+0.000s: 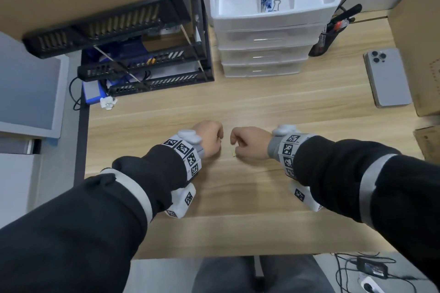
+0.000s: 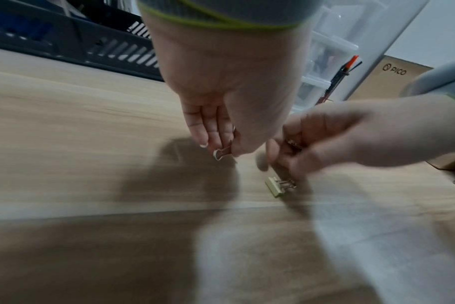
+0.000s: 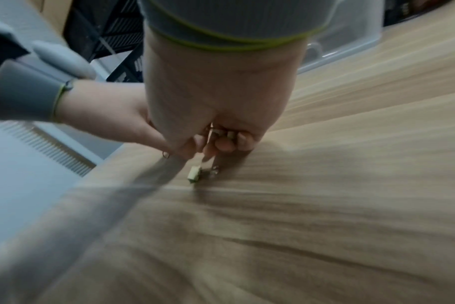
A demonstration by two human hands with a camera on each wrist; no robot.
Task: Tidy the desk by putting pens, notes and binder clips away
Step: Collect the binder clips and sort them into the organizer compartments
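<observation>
Both hands hover together over the middle of the wooden desk (image 1: 262, 107). My left hand (image 1: 213, 138) pinches a small pale binder clip (image 2: 220, 153) between thumb and fingers; its wire loop (image 3: 166, 154) shows in the right wrist view. My right hand (image 1: 238, 143) is curled, and small binder clips (image 3: 222, 133) sit inside its fingers (image 3: 222, 145). Just below its fingertips, a yellow-green binder clip (image 2: 275, 188) (image 3: 194, 174) (image 1: 234, 154) lies on the desk.
A white drawer unit (image 1: 266, 38) stands at the back; its top tray holds blue and teal binder clips. A black mesh pen holder (image 1: 333, 31) leans to its right, a black paper rack (image 1: 142, 64) to its left. A phone (image 1: 388, 78) and cardboard boxes (image 1: 423, 43) are at the right.
</observation>
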